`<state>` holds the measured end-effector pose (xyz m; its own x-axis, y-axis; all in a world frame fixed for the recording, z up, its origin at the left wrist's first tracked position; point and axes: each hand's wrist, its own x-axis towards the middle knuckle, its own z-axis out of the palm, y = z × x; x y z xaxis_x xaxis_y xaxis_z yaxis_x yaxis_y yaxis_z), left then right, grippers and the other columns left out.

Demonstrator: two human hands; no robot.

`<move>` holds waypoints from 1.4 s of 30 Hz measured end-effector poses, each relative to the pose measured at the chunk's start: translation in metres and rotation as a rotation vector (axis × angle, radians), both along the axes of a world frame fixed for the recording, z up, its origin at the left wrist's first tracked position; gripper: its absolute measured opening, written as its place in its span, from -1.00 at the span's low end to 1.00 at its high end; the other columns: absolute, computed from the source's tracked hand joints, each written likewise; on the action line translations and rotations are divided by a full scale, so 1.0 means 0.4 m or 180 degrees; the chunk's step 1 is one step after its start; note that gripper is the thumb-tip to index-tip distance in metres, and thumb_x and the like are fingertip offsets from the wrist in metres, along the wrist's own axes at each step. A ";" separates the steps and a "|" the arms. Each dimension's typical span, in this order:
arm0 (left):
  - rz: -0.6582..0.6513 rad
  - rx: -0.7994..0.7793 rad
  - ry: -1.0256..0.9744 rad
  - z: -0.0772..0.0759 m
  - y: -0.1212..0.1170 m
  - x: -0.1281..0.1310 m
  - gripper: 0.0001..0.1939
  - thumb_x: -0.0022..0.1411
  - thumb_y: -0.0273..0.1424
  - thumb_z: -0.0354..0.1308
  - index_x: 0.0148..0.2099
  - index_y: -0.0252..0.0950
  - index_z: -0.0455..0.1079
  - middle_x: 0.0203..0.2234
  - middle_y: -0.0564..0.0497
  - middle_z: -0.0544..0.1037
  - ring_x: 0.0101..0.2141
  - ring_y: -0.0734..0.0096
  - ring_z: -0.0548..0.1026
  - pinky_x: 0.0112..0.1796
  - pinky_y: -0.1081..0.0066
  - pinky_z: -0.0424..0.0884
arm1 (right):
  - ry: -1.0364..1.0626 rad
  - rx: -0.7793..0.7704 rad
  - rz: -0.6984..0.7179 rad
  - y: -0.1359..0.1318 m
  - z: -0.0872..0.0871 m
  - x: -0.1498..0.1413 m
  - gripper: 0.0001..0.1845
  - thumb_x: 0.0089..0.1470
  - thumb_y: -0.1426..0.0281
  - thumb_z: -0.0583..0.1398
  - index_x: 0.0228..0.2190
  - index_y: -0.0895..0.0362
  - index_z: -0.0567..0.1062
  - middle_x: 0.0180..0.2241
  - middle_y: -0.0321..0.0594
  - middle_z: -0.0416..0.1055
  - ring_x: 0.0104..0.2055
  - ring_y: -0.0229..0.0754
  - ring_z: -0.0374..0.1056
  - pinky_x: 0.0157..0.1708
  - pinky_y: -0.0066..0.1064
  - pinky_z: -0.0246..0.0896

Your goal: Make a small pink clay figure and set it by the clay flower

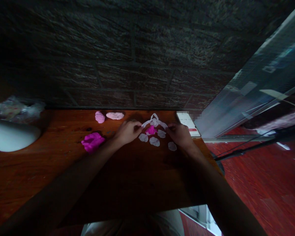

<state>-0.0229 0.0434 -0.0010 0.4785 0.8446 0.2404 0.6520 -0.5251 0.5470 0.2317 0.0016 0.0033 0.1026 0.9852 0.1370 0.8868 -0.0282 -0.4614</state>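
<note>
My left hand (pixel 129 131) pinches one end of a pale, soft-looking strip (pixel 163 125), perhaps modelling clay. Its other end is between the fingertips of my right hand (pixel 181 135). The strip runs up from both hands to a looped peak at the back. Just in front of it, a small magenta piece (pixel 151 130) rests on the wooden table (pixel 137 177). Around this lie several thin, pale, rounded flat pieces, among them a front one (pixel 154 141), a left one (pixel 143 137) and one beside my right hand (pixel 172 146).
Left of my hands are a magenta lump (pixel 92 141), a pink lump (pixel 99 117) and a pale pink roll (pixel 115 115). A phone (pixel 188 124) lies at the back right. Far left are a white rounded object (pixel 13 135) and clear plastic (pixel 24 108). A dark wall (pixel 118 75) stands behind.
</note>
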 end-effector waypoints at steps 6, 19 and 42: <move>0.0155 -0.0017 -0.0011 0.001 0.000 0.000 -0.78 0.32 -0.43 0.11 -0.17 -0.26 0.60 -0.27 -0.08 0.69 -0.29 0.26 0.59 -0.21 0.29 0.45 | -0.0008 -0.0005 -0.0078 -0.001 0.006 -0.002 -0.82 0.22 0.44 0.25 -0.21 0.10 0.70 -0.19 -0.06 0.71 -0.19 0.00 0.64 -0.18 -0.29 0.44; 0.0100 -0.0083 -0.0159 -0.015 0.002 -0.008 -0.74 0.27 -0.25 0.27 -0.07 -0.28 0.58 -0.26 -0.07 0.71 -0.37 0.33 0.58 -0.30 0.35 0.46 | 0.0107 0.0037 0.0032 -0.008 0.014 0.003 -0.82 0.19 0.35 0.31 -0.17 0.08 0.67 -0.18 -0.12 0.70 -0.14 -0.02 0.63 -0.16 -0.32 0.43; 0.0019 -0.0027 -0.0150 -0.010 -0.009 0.004 -0.83 0.34 -0.38 0.18 -0.13 -0.24 0.60 -0.31 -0.03 0.72 -0.37 0.32 0.60 -0.30 0.37 0.46 | 0.0166 0.0262 0.0047 0.010 -0.011 0.003 -0.78 0.14 0.49 0.28 -0.23 0.02 0.70 -0.22 -0.22 0.72 -0.24 -0.11 0.64 -0.20 -0.38 0.47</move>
<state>-0.0213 0.0396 -0.0049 0.4618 0.8495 0.2553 0.6285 -0.5165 0.5816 0.2331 0.0054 -0.0013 0.0973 0.9723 0.2125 0.8616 0.0246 -0.5070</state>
